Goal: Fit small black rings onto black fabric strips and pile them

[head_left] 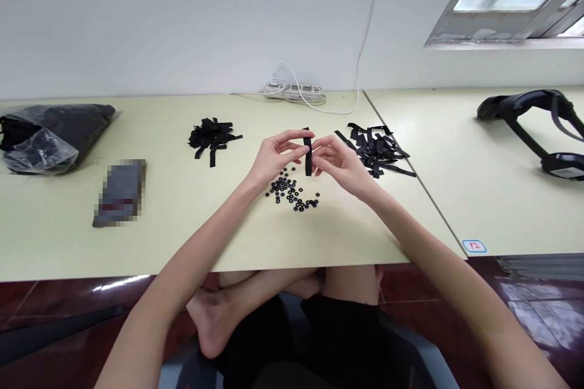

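A short black fabric strip (308,161) is held upright between my two hands, above the table. The fingers of my left hand (280,155) pinch it near its upper part. My right hand (335,161) grips it from the other side, with thumb and fingertips at its edge. Whether a small part sits between those fingertips is hidden. Just below my hands lie several small black ring-shaped pieces (286,187), loosely scattered. One heap of black strips (212,134) lies to the left of my hands, and another heap of strips (376,149) to the right.
On the pale table (182,243), a plastic bag (59,134) of black material and a pixelated flat object (119,193) lie left. A power strip (294,92) with a white cable (337,112) sits by the wall. A black headset (529,121) rests far right, beyond the table seam.
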`<state>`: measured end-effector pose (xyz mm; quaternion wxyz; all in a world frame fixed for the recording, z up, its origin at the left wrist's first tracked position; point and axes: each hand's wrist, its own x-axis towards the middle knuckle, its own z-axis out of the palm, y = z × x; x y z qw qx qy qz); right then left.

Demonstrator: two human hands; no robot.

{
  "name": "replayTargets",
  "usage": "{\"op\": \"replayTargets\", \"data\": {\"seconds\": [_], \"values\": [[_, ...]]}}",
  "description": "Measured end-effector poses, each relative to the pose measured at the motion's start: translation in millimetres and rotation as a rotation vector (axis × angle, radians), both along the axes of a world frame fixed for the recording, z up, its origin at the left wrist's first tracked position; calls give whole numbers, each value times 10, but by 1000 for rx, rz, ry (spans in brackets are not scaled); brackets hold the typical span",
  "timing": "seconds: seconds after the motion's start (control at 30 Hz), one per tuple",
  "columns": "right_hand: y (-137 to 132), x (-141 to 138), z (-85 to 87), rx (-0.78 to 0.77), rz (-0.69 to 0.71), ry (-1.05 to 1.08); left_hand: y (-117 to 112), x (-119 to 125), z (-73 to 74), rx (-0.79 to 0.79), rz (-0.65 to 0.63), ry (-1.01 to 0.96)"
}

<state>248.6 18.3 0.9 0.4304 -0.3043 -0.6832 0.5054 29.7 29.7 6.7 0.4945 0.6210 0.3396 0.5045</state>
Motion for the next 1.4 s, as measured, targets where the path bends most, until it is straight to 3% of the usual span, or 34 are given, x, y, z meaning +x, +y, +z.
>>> {"op": "replayTargets", "data": {"seconds": [0.33, 0.67, 1.03, 1.4], "values": [[31, -13, -91, 139, -70, -56, -2, 25, -58, -77, 29, 3], [48, -2, -59, 103, -177, -62, -34, 61, -47, -87, -38, 2], [49, -17, -51, -44, -141, 25, -10, 45, -67, -78, -40, 7], [14, -19, -6, 38, -109, -27, 14, 40, -95, -74, -8, 21]]}}
